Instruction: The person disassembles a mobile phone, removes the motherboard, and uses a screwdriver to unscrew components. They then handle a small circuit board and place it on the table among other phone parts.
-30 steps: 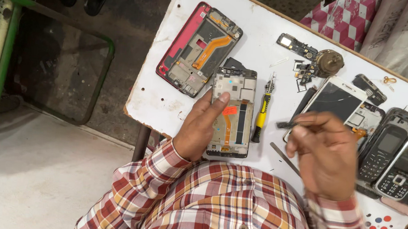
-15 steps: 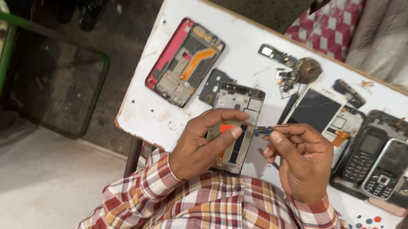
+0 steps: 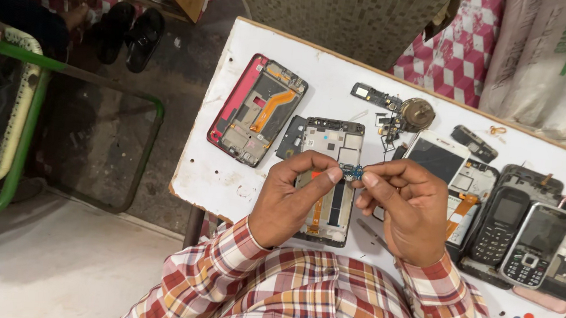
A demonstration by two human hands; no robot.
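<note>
Small blue circuit part (image 3: 353, 173) pinched mid-frame between left hand (image 3: 291, 200) and right hand (image 3: 410, 213) fingers, closed on either end, long axis sideways, above opened phone frame (image 3: 331, 176) on tabletop (image 3: 228, 175).

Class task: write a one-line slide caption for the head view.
Both hands, left and right, pinch a small circuit part above an opened phone on a white table.

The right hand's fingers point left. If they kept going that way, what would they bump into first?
Probably the left hand. The right hand points its fingertips straight at the left thumb, and only the small blue part pinched between both hands lies in that line.
</note>
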